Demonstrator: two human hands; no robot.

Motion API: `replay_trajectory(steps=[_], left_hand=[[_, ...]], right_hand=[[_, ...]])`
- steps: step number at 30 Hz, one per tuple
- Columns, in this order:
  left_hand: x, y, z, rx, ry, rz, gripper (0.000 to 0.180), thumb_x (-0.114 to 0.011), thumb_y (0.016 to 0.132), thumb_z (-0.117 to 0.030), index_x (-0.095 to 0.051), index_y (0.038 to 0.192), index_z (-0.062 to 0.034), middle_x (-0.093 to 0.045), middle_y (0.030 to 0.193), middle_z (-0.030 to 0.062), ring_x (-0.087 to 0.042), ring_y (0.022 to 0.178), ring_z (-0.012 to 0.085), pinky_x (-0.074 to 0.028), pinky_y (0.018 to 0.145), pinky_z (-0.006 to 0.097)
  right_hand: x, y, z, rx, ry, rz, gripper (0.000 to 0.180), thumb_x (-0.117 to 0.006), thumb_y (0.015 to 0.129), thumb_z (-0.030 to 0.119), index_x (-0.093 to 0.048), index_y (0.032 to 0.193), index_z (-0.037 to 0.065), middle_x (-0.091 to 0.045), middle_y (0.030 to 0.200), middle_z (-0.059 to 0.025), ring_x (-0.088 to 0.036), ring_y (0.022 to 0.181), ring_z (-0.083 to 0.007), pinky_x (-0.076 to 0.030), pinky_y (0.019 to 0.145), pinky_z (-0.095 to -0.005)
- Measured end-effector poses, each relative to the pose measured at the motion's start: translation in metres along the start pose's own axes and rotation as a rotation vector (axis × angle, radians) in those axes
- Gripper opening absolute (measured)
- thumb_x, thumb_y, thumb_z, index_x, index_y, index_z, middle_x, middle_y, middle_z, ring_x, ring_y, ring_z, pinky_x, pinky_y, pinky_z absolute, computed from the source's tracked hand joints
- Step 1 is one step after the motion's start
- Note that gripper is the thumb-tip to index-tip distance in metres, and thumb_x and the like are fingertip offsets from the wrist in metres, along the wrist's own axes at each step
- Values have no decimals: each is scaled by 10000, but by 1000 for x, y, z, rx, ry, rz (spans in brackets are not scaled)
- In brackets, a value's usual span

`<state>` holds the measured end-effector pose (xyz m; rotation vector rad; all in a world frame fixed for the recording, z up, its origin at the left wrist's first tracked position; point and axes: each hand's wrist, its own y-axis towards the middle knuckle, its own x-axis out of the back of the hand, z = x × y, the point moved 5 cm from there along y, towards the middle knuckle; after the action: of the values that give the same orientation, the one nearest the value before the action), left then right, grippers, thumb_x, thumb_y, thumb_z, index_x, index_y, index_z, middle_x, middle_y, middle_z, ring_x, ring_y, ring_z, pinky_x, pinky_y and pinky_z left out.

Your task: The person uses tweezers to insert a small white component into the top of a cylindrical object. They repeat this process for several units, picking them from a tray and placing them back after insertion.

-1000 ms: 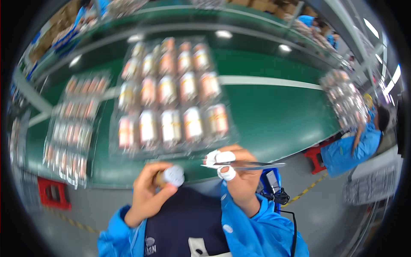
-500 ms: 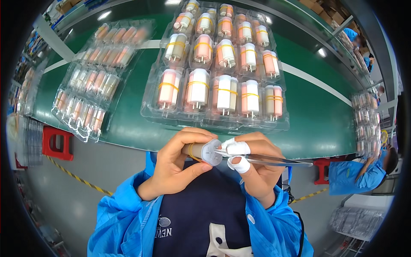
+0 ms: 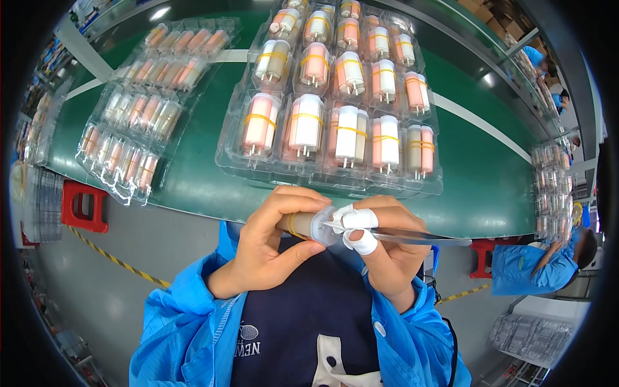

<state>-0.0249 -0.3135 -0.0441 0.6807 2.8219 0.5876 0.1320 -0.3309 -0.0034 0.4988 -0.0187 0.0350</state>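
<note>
My left hand (image 3: 261, 251) is closed around a beige-grey cylinder bundle (image 3: 296, 224) with a yellow rubber band round it, held lying sideways. Its translucent round end (image 3: 320, 227) points toward my right hand (image 3: 396, 261). Between the thumb and fingers of that hand is a pair of metal tweezers (image 3: 422, 237), whose tips are at the middle of the round end. White tape wraps the thumb and a finger there. Whether the tips grip anything small I cannot tell.
Beyond my hands, a clear plastic tray (image 3: 271, 173) of banded pink, white and grey cylinders rests on the green table (image 3: 480, 200). More filled trays (image 3: 122, 155) lie at left. Red stools (image 3: 97, 206) stand below the table edge. A person in blue (image 3: 538, 267) works at far right.
The trays and surroundings have shifted slightly in the picture. Both hands keep their grips, and the tweezers stay at the round end, which has turned slightly.
</note>
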Motion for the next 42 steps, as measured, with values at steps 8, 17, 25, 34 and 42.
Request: replay_trajectory(steps=[8,17,25,34,42], left_hand=[[0,0,1,-7,7,10,415,-703,795,-41,-483,1137,43,-522,1152,206,-531,1073,246,-426,922,347],[0,0,2,41,-57,9,420,-689,788,9,-527,1176,18,-518,1188,158,-531,1102,230,-508,853,305],[1,1,-3,-4,100,-64,402,-709,759,-3,-562,1132,23,-574,1111,172,-554,981,250,-499,792,323],[1,3,-5,-111,369,70,385,-737,703,-13,-605,1064,13,-604,1066,166,-553,940,298,-440,813,376],[1,-2,6,94,-233,-34,431,-696,794,-47,-488,1165,17,-539,1146,177,-555,1046,233,-463,886,338]], right_hand=[[1,-2,-4,1,38,-25,166,-701,767,-4,-667,929,-18,-670,857,-156,-635,739,-195,-494,630,-271],[2,-3,-8,-29,59,-42,166,-698,769,-6,-665,932,-18,-670,852,-158,-641,744,-197,-503,637,-279],[-1,6,-2,37,-98,43,145,-681,777,0,-658,918,-20,-667,828,-153,-643,712,-205,-497,613,-284],[0,16,-1,-154,-186,231,94,-648,779,-8,-648,873,-9,-643,775,-118,-621,664,-199,-463,578,-272],[3,1,-13,-143,370,-94,144,-656,795,-8,-657,938,-29,-641,900,-156,-617,791,-180,-498,670,-287]])
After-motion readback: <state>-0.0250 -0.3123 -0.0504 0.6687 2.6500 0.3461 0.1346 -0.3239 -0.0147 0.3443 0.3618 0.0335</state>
